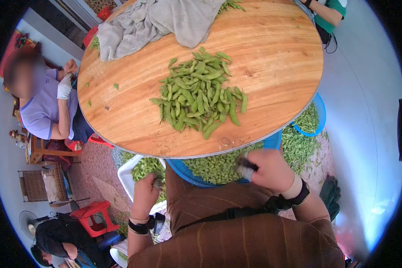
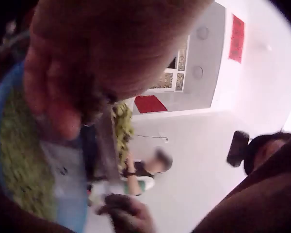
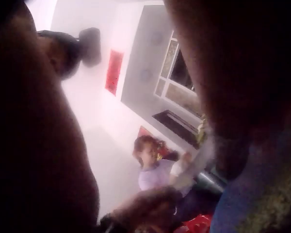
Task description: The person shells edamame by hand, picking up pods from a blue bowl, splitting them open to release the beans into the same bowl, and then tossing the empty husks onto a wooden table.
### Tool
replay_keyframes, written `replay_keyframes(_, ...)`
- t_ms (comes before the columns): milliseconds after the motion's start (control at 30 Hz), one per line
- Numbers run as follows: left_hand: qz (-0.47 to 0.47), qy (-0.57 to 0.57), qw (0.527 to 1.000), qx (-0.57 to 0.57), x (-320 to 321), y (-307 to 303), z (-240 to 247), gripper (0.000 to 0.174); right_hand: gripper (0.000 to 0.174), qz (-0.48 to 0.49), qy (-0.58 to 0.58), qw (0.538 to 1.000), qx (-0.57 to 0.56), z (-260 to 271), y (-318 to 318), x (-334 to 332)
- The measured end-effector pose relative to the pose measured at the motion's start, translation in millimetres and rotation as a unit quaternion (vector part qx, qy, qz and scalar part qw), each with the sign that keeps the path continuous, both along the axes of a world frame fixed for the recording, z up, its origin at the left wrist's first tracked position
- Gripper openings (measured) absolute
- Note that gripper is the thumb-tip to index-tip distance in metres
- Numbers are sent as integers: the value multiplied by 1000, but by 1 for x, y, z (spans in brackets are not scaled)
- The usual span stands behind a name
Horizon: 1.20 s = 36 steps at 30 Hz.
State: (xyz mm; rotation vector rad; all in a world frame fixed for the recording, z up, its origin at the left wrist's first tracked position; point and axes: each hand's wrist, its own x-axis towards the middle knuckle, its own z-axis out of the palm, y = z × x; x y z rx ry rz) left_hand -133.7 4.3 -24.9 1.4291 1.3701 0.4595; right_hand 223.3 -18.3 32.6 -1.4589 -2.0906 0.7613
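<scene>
My left hand (image 1: pixel 146 192) is over the edge of a white bin (image 1: pixel 128 172) of green pods, its fingers bent and dark at the tips. My right hand (image 1: pixel 272 169), fingers curled and wrapped in dark and white coverings, hovers above a blue basin (image 1: pixel 178 169) of shelled green beans (image 1: pixel 214 167). The two hands are well apart. I cannot tell whether either holds anything, since both are blurred. A heap of green soybean pods (image 1: pixel 196 94) lies on the round wooden table (image 1: pixel 277 67) in front of me.
A grey cloth (image 1: pixel 156 27) covers the table's far side. Pods and a blue basket (image 1: pixel 321 118) are on the floor at right. A person in a light purple shirt (image 1: pixel 42 111) sits left. A red stool (image 1: pixel 96 219) stands behind at left; another person's arm (image 1: pixel 326 13) shows far right.
</scene>
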Motion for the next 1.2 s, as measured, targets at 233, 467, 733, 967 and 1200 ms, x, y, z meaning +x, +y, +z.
replay_keyframes(233,-17,552,827,107,-14,3,12,34,24,-206,-109,959,162,-1,50,-19)
replay_keyframes(467,-225,23,952,204,82,22,71,26,22,-223,-30,955,193,0,38,-19)
replay_keyframes(733,-102,-267,948,-137,167,26,54,17,20,-161,53,985,21,11,-15,-18)
replay_keyframes(967,-60,-299,948,-88,163,16,55,22,35,-97,221,970,-19,4,-12,-13)
replay_keyframes(1200,-108,-282,951,-68,159,16,49,22,35,-66,263,960,-71,-3,-11,-14)
